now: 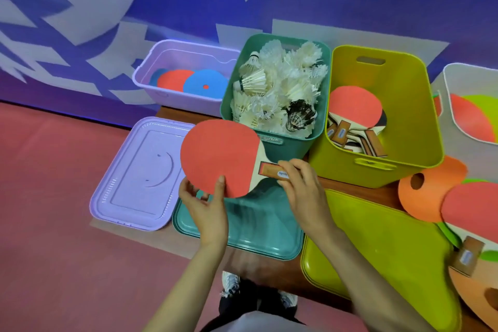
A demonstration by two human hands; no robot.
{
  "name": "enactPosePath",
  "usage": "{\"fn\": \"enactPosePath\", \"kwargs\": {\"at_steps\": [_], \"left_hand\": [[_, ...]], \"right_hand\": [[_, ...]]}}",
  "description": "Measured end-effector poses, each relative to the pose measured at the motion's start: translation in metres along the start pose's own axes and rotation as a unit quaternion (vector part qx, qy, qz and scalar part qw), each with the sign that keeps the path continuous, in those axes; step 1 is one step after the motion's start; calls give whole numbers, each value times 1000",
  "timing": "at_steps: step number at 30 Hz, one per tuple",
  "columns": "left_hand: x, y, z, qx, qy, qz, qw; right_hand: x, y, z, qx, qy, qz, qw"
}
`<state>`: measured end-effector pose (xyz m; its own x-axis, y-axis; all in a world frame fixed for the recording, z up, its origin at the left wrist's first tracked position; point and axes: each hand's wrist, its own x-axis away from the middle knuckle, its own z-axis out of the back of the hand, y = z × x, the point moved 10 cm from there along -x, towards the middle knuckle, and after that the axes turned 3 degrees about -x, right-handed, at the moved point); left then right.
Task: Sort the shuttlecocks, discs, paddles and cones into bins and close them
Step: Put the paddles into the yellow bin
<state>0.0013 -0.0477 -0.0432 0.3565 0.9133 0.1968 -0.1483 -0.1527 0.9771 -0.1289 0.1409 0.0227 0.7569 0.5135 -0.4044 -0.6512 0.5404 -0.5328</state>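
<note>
**Status.** The red table tennis paddle [218,156] is held in the air, rubber face up. It is above the teal lid [242,234] and just in front of the teal bin [285,143] of shuttlecocks [280,83]. The left hand [204,205] pinches the near edge of the blade, thumb on the red face and fingers beneath. The right hand [301,188] is curled round the handle.

**Destination (judged).** The yellow-green bin [420,105] to the right, which already holds paddles [353,108].

**Procedure.**
1. Let go with the left hand and carry the paddle by the handle alone.
2. Move it right, passing clear of the shuttlecock feathers.
3. Lower it flat onto the stack, handle toward the near wall like the others. This keeps the pile low enough for the yellow-green lid [377,237] to seat.
</note>
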Motion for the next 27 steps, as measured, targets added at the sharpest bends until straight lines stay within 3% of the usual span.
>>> {"fn": "enactPosePath", "kwargs": {"at_steps": [8, 12, 17, 20, 23, 27], "left_hand": [[18, 53, -35, 27, -35, -100, 994], [31, 83, -82, -12, -113, -155, 981], [48, 127, -181, -147, -254, -252, 922], [62, 134, -244, -207, -346, -263, 876], [66, 135, -296, -275, -392, -270, 835], [59, 134, -353, -320, -412, -250, 816]], "right_hand": [[-12, 7, 51, -15, 67, 6, 998], [-17, 27, 96, 12, 118, -16, 993], [-18, 91, 134, -7, 94, -152, 984], [-15, 127, 156, 56, 71, -219, 971], [-24, 150, 171, 109, 25, -254, 961], [-54, 180, 172, 141, -31, -296, 944]]}}
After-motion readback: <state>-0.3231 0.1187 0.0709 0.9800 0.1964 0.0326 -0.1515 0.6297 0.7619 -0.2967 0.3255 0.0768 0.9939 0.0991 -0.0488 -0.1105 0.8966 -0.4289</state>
